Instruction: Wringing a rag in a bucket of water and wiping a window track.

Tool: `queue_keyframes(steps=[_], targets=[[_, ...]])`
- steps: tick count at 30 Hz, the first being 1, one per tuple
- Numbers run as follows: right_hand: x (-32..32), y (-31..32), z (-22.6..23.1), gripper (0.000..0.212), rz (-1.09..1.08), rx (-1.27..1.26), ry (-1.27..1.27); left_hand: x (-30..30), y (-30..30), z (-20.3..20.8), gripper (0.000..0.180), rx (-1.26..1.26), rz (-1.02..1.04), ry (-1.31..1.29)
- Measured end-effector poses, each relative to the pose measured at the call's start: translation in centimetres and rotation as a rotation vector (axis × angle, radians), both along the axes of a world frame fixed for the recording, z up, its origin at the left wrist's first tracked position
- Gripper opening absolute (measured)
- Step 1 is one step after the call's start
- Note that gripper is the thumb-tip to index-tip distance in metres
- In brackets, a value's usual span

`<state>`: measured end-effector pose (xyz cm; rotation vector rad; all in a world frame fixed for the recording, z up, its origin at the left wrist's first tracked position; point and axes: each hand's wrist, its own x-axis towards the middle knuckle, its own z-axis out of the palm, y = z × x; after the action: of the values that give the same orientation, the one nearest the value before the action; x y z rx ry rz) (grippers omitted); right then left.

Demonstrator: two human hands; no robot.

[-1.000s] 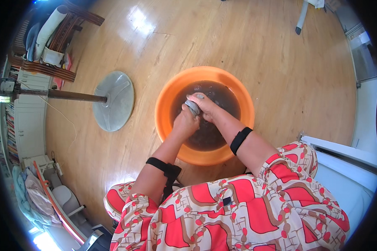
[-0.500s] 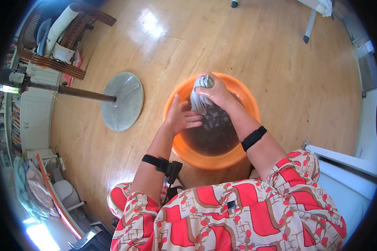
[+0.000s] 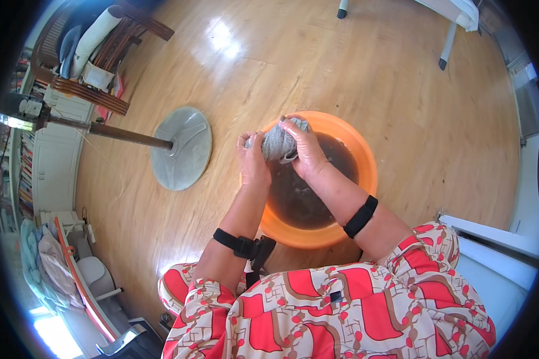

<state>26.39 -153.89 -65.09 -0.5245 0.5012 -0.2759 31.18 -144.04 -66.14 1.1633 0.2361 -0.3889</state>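
Note:
A bunched grey cloth (image 3: 279,142) is held between my two hands above the far left part of an orange basin (image 3: 369,173). My left hand (image 3: 254,157) grips the cloth's left end, fingers curled over it. Wrapped round its right end is my right hand (image 3: 305,148), thumb and fingers closed on the fabric. A small pale loop of the cloth hangs near my right palm. Dark, murky water (image 3: 305,200) with a little foam fills the basin below.
Left of the basin stands a round grey base (image 3: 182,149) with a metal pole (image 3: 126,133). A wooden chair (image 3: 90,88) loaded with things is at the far left. White furniture legs (image 3: 448,46) show at the far right; a pale blue surface (image 3: 491,263) lies close on my right.
My left hand, which was open beside the cloth, has closed on its left end. The cloth is now gathered into a compact bundle between both hands, lying more sideways.

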Motion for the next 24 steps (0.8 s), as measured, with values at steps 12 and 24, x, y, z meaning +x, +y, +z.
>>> queue_keyframes(steps=[12, 24], targets=[[-0.9, -2.0, -1.2, 0.020, 0.431, 0.374, -0.013, -3.2, -2.1, 6.3, 0.012, 0.690, -0.205, -1.021], [-3.4, -0.4, -9.4, 0.020, 0.475, 0.311, -0.038, -4.3, -2.6, 2.4, 0.011, 0.795, -0.587, -1.381]])
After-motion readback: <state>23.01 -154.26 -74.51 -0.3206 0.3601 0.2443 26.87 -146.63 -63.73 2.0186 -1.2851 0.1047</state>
